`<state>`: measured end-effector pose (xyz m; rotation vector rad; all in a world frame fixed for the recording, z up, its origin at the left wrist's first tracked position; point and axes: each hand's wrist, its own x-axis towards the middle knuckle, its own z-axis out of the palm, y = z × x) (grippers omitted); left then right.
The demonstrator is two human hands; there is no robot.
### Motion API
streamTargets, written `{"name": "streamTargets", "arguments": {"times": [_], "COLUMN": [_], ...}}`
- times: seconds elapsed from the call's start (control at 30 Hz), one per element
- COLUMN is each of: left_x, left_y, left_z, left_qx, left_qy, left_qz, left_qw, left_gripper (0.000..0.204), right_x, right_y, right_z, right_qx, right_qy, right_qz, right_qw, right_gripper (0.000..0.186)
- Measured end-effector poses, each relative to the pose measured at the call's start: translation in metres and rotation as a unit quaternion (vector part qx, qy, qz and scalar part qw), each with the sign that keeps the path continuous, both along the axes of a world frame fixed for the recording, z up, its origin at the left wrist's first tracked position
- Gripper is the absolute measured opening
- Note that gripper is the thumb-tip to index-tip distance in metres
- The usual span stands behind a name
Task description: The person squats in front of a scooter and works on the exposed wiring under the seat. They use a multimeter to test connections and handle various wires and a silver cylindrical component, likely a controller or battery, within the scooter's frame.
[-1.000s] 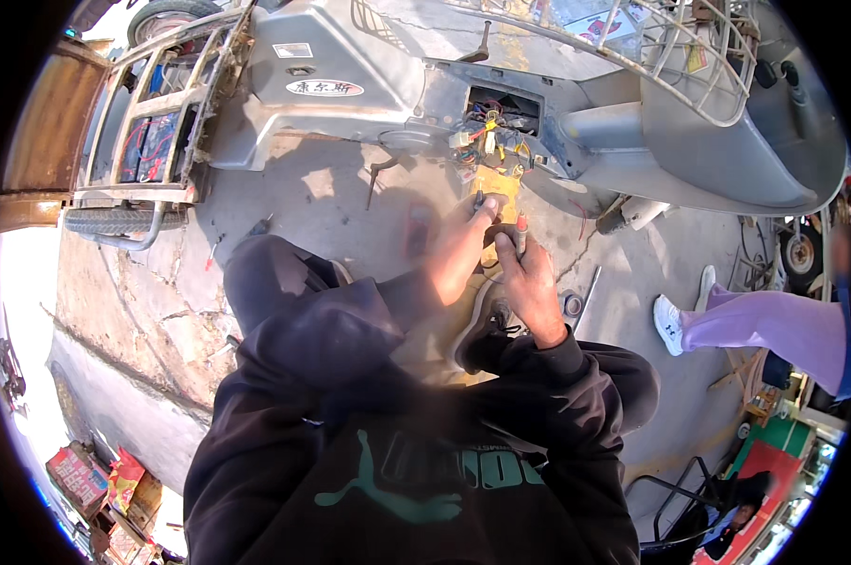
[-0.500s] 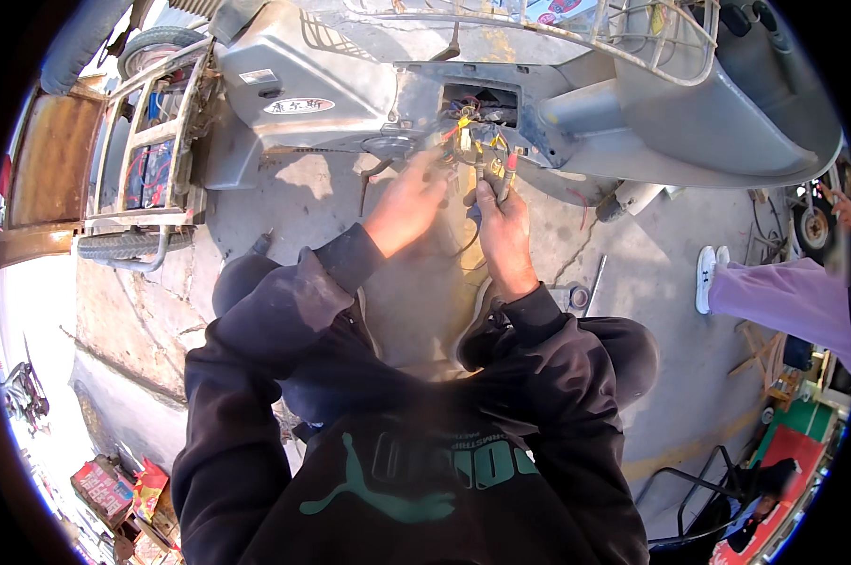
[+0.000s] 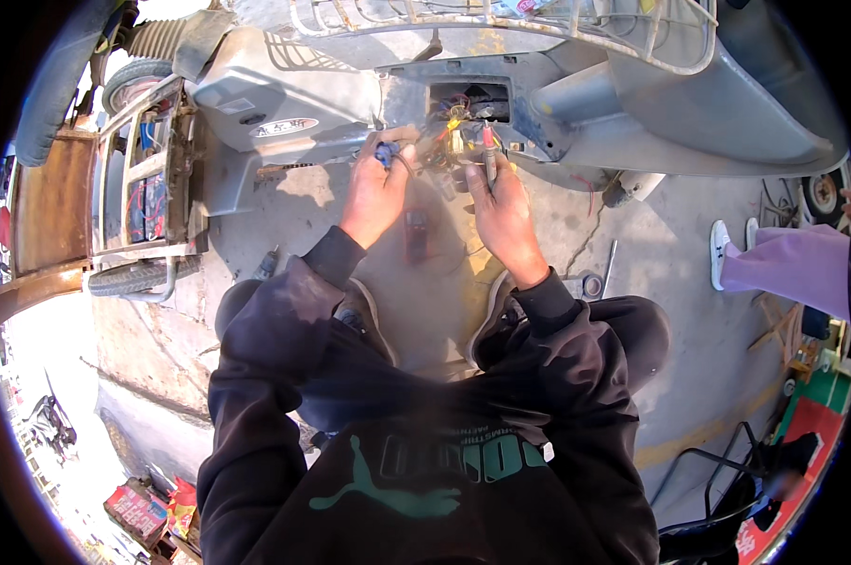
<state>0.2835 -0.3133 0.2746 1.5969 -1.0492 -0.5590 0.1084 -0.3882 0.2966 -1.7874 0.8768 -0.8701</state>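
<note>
My left hand (image 3: 373,193) is closed round a small blue piece (image 3: 386,153), seemingly a connector with a dark cable. My right hand (image 3: 503,209) grips a slim red-and-grey pen-like tool (image 3: 489,149), its red end pointing away from me. Between and beyond my hands, a tangle of wires (image 3: 455,132), yellow and red among them, spills from a rectangular opening in the grey scooter body (image 3: 402,87). The wires near my fingers are partly blurred. Below my left hand, a dark reddish object (image 3: 416,234) is too smeared to name.
A metal frame cart (image 3: 147,184) with wheels and wiring stands at the left. A wire basket (image 3: 632,38) is at the far right. Tape (image 3: 591,285) and a metal rod (image 3: 611,267) lie by my right knee. A person in purple trousers (image 3: 793,264) is at the right.
My left hand has pulled back from the wires to the left, now with the blue piece showing in it. My right hand still holds the tool. The blurred reddish object has appeared.
</note>
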Motion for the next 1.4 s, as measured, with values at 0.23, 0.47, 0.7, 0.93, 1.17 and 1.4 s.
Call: {"name": "streamTargets", "arguments": {"times": [0.23,0.47,0.7,0.93,1.17,1.4], "left_x": [0.012,0.015,0.016,0.02,0.021,0.028], "left_y": [-0.014,-0.035,-0.039,-0.04,-0.045,-0.043], "left_z": [-0.002,-0.018,-0.013,-0.021,-0.008,-0.021], "left_qx": [0.044,0.004,0.053,0.001,0.071,0.098], "left_qy": [0.197,0.17,0.083,-0.125,-0.17,-0.155], "left_qz": [-0.048,-0.007,-0.024,-0.023,-0.064,-0.048], "left_qw": [0.978,0.985,0.995,0.992,0.981,0.982], "left_gripper": [0.032,0.026,0.02,0.018,0.02,0.024], "right_x": [0.01,-0.007,-0.03,-0.035,-0.037,-0.028], "right_y": [-0.006,0.002,0.002,0.014,0.02,0.022], "right_z": [0.003,0.025,0.02,0.05,0.025,0.016], "right_qx": [0.232,0.215,0.134,0.192,-0.063,-0.027], "right_qy": [-0.014,-0.095,-0.055,-0.079,0.049,0.076], "right_qz": [-0.038,-0.081,-0.025,0.042,0.021,0.0], "right_qw": [0.972,0.969,0.989,0.977,0.997,0.997], "right_gripper": [0.032,0.047,0.037,0.036,0.03,0.029]}}
